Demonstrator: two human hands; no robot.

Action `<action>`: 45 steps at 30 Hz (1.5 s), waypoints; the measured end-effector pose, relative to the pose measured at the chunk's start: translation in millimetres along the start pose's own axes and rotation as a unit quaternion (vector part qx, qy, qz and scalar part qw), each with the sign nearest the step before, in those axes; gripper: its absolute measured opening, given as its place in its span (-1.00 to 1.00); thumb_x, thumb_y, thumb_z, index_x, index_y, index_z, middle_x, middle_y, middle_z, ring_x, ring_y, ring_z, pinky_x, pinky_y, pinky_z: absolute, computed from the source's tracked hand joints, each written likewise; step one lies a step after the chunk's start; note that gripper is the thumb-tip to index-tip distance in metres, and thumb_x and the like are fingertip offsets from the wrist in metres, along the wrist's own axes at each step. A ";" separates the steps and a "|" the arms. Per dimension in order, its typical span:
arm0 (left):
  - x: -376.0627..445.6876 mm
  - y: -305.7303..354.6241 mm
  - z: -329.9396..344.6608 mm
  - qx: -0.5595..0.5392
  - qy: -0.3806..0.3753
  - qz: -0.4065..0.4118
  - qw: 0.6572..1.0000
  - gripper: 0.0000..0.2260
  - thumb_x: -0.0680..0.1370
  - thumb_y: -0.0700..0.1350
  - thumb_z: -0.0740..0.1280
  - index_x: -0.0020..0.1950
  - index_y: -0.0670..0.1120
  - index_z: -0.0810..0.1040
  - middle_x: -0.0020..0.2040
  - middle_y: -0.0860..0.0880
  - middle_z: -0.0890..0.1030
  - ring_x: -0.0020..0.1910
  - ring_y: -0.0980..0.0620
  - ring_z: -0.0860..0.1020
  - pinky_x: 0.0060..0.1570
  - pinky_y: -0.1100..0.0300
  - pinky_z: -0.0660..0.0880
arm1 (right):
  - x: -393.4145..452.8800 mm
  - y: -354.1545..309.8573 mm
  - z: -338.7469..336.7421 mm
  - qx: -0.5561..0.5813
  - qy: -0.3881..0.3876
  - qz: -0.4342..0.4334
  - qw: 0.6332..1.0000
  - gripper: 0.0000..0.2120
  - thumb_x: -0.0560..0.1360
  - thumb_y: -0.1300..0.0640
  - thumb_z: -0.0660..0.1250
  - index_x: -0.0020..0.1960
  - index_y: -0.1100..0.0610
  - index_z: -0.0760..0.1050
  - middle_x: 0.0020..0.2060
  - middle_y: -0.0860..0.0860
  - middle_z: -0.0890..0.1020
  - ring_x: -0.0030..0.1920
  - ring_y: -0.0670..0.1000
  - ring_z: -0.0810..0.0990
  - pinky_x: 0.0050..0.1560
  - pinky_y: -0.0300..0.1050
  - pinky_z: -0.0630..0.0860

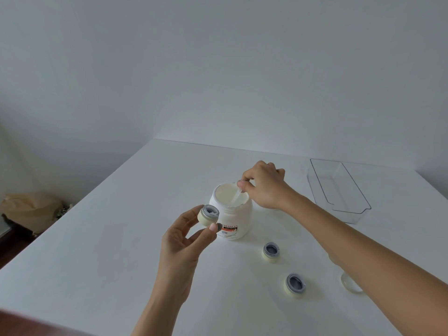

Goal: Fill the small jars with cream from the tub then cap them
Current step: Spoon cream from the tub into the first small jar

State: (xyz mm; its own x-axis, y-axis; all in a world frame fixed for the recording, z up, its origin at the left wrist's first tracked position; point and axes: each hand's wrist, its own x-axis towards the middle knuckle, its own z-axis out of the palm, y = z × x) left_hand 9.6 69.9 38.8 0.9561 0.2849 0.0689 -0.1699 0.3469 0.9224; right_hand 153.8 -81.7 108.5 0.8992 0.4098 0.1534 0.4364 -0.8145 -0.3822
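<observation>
An open white cream tub (234,219) stands in the middle of the white table (121,238), cream showing at its mouth. My right hand (263,184) pinches a thin clear spatula (236,196) whose tip dips into the tub. My left hand (184,241) holds a small cream-coloured jar (208,215) between thumb and fingers, just left of the tub, its grey mouth tilted toward the tub with a little cream inside. Two more small open jars (271,252) (294,285) sit on the table to the right front of the tub.
A clear plastic tray (339,190) lies at the back right of the table. A round clear lid (350,283) shows partly under my right forearm. A brown paper bag (29,209) sits on the floor to the left, below the table edge.
</observation>
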 end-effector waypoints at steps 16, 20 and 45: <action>8.7 4.5 14.7 0.046 0.020 0.016 0.999 -0.73 0.32 -0.09 0.50 0.01 -0.03 0.70 -0.05 -0.03 0.74 -0.14 0.03 0.70 0.00 0.07 0.57 | -7.0 17.7 -33.5 0.295 0.003 0.150 0.944 -0.74 0.59 0.09 0.24 -0.06 0.24 0.61 -0.21 -0.21 0.55 0.13 -0.02 0.48 0.20 -0.10 0.31; 12.2 5.2 21.5 0.039 0.017 0.019 0.999 -0.68 0.30 -0.08 0.51 0.04 -0.07 0.68 -0.05 -0.07 0.74 -0.13 0.01 0.71 -0.11 0.22 0.63 | -13.5 11.0 -40.4 0.342 -0.025 0.128 0.931 -0.77 0.58 0.07 0.27 -0.21 0.08 0.58 -0.05 -0.10 0.57 0.14 -0.07 0.42 0.12 -0.17 0.22; 13.0 9.5 26.1 0.000 0.004 0.013 1.000 -0.63 0.29 -0.06 0.51 0.06 -0.14 0.69 -0.08 -0.14 0.75 -0.11 -0.01 0.71 -0.14 0.28 0.60 | -54.3 -16.0 -27.5 0.141 0.224 -0.071 0.962 -0.83 0.55 0.04 0.31 -0.18 0.03 0.60 -0.12 -0.07 0.46 0.03 -0.04 0.44 0.00 -0.23 0.08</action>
State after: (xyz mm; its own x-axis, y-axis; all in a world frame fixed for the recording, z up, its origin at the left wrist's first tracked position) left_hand 26.7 53.6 58.3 0.9494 0.3008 0.0902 -0.1947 0.3385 0.9206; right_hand 98.9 -102.2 131.3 0.7819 0.2387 0.5759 0.5868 -0.5937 -0.5506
